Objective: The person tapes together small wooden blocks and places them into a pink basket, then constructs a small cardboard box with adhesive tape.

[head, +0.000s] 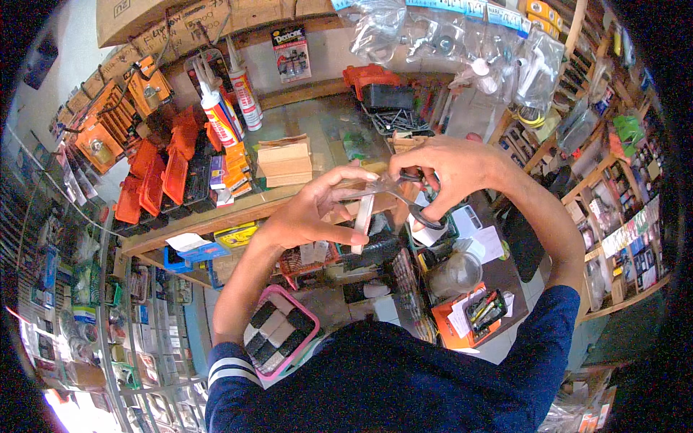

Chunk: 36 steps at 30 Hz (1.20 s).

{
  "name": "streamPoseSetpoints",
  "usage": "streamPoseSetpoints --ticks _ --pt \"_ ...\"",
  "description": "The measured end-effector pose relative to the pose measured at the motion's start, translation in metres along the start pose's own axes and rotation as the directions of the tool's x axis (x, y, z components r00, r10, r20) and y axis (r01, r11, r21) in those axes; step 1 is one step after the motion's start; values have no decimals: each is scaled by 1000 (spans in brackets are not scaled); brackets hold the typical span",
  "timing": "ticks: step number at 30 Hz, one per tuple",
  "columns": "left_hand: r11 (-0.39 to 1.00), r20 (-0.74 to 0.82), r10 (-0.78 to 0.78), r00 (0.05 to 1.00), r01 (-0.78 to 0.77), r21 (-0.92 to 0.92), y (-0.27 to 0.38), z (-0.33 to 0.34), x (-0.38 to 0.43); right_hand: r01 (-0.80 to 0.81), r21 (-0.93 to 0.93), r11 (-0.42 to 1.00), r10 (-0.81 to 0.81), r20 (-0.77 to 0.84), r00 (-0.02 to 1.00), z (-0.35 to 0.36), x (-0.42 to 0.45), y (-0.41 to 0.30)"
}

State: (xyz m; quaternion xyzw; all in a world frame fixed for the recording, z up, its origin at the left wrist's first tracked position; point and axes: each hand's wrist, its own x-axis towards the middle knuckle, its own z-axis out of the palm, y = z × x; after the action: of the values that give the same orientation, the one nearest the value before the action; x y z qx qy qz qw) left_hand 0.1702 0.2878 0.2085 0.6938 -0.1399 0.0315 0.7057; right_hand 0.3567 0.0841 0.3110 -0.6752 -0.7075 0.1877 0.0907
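My right hand [455, 168] has its fingers in the dark handles of a pair of scissors [398, 192], whose blades point left. In my left hand [311, 211], a small flat whitish piece [363, 222], maybe a thin box or a strip of card, stands upright between thumb and fingers. The blades reach the upper end of this piece, close to the left fingertips. Whether they cut into it cannot be told. Both hands are raised above the front edge of a glass-topped counter, where an open cardboard box [285, 162] lies.
Sealant tubes [219, 116] and orange plastic cases [146, 178] stand on the counter's left. A tray of screws or nails [399, 120] is at the back. Below right are a clear plastic jar [457, 273] and an orange box [468, 316] with a pen tray. A pink-rimmed checkered seat [281, 330] is below left.
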Motion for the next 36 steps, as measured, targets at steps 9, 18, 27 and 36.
streamPoseSetpoints --ticks 9,18,27,36 --pt "999 -10 33 999 -33 18 5 6 -2 4 1 1000 -4 -20 1000 0 -2 -1" --pt "1000 -7 22 1000 -22 10 -1 8 -2 -39 -17 999 39 0 999 -1 -10 0" --pt "999 34 18 999 -19 48 6 12 -6 -10 -58 998 8 -50 999 3 -16 -4" --pt "981 23 23 999 -27 191 11 12 -8 -2 -69 998 0 -25 1000 -1 -15 -8"
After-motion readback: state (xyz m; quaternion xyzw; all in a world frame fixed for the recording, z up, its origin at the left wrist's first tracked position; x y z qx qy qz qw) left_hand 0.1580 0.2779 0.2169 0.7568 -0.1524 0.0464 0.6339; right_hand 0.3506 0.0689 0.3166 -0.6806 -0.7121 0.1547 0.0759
